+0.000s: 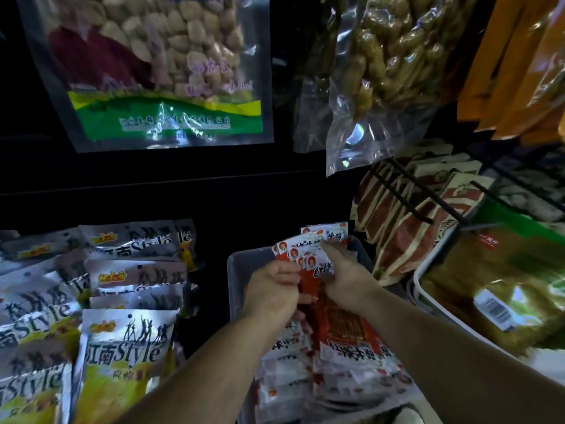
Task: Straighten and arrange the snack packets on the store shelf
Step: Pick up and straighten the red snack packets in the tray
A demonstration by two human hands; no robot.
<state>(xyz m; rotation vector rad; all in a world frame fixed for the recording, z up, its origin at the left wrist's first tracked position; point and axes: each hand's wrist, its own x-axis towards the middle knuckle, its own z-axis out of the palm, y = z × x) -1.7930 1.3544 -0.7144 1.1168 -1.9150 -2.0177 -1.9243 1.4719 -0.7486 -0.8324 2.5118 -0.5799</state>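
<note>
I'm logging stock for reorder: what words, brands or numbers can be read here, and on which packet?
"江南Style": silver-and-yellow packets, left.
Probably "红烧", partly covered: red packets, centre.
Print on the green band of the clear bag: blurred, unreadable.
White label on the gold-green bag: too small to read.

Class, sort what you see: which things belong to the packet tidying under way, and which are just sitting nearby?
In the job: red packets, held by left hand and right hand; grey bin of more beneath.
Nearby, untouched: silver Style packets; hanging clear bags; brown-red packets.
</note>
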